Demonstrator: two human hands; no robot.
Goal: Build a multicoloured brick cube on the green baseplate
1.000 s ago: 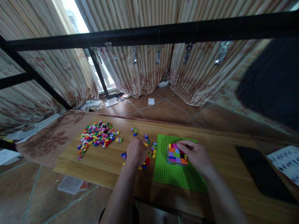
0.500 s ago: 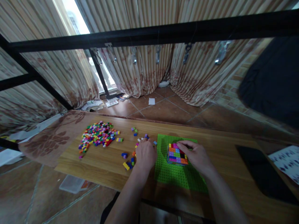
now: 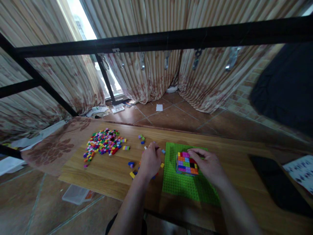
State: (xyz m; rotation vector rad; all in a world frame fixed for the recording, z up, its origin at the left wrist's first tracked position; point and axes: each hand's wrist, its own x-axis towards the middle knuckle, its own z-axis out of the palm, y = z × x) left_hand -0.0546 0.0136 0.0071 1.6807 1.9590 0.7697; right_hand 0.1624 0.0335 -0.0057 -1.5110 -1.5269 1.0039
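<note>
A block of many-coloured bricks (image 3: 186,164) stands on the green baseplate (image 3: 188,189). My right hand (image 3: 207,163) is at its upper right corner, thumb and forefinger closed together on the block's edge; whether a small brick is between them is hidden. Left of the baseplate, my left hand (image 3: 151,160) hangs over loose bricks with its fingertips drawn together; anything between them is too small to make out. A yellow brick (image 3: 162,165) and a light blue brick (image 3: 163,151) lie between this hand and the baseplate.
A large pile of mixed bricks (image 3: 104,142) covers the left part of the wooden table (image 3: 97,176). Small groups of bricks (image 3: 141,138) lie nearer the middle. A dark flat object (image 3: 276,182) and a printed sheet (image 3: 300,171) are at the right. A black rail (image 3: 151,40) crosses above.
My left hand has shifted slightly left and its fingertips now point up and forward, leaving a yellow brick in view beside it. My right hand stays at the block. The whole view has shifted slightly.
</note>
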